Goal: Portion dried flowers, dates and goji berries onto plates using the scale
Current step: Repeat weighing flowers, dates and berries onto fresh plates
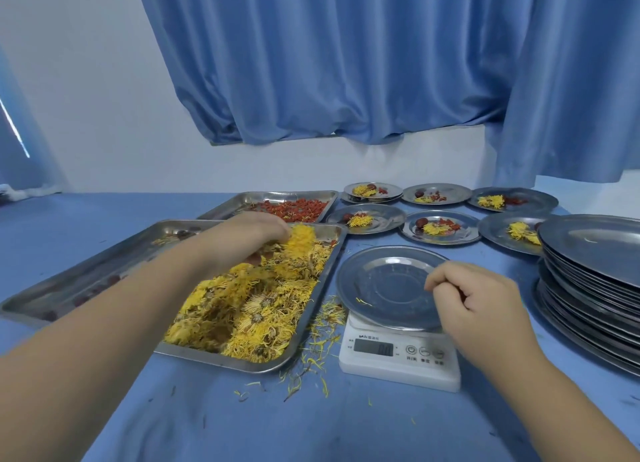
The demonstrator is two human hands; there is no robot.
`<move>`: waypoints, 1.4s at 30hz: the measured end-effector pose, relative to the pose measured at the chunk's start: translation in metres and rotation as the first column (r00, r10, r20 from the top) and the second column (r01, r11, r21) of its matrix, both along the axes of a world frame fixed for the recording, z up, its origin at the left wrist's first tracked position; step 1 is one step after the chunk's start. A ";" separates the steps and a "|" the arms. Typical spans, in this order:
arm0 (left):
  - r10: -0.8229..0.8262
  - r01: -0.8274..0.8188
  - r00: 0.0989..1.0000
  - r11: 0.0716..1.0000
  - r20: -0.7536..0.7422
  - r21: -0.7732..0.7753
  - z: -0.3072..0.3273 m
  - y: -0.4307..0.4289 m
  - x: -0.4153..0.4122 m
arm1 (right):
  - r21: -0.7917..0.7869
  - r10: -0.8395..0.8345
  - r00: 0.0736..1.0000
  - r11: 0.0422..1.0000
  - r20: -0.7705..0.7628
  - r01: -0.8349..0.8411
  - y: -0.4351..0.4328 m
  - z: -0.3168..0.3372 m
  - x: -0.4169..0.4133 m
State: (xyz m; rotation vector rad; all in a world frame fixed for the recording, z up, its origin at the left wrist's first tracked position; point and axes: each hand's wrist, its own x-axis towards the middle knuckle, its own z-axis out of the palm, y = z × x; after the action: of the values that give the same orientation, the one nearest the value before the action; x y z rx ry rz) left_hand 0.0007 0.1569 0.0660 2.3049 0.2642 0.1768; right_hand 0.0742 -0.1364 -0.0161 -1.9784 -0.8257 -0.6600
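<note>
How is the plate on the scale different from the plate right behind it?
The plate on the scale sits up on the white scale; the plate behind it lies on the blue tablecloth. The plate on the scale holds only a few stray yellow petals; the plate behind it has a yellow dried flower, a dark date and red goji berries. Both are round, shiny metal.

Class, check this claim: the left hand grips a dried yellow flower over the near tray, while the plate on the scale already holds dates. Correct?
Not quite. In the head view the plate on the scale holds no dates, only a stray yellow petal or two. The left hand does grip a dried yellow flower over the near tray.
</note>
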 end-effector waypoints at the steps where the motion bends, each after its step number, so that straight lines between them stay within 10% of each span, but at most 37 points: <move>1: -0.039 0.039 0.999 0.999 -0.010 0.002 -0.005 -0.012 0.009 | 0.043 -0.008 1.000 0.999 -0.012 0.008 -0.002 0.001 0.002; 31: -0.157 0.159 0.987 0.984 0.039 -0.075 -0.017 -0.064 0.036 | -0.057 0.040 0.999 0.998 -0.008 -0.040 0.006 -0.009 -0.001; 42: -0.198 0.202 0.979 0.873 -0.056 0.445 -0.037 -0.063 0.063 | -0.032 0.034 0.999 0.999 0.028 -0.033 0.014 -0.008 -0.005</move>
State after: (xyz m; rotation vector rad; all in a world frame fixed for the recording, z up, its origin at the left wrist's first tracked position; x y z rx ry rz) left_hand 0.0639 0.0934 0.0295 2.7747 -0.0212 0.1323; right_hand 0.0689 -0.1227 -0.0240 -1.9831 -0.8901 -0.6609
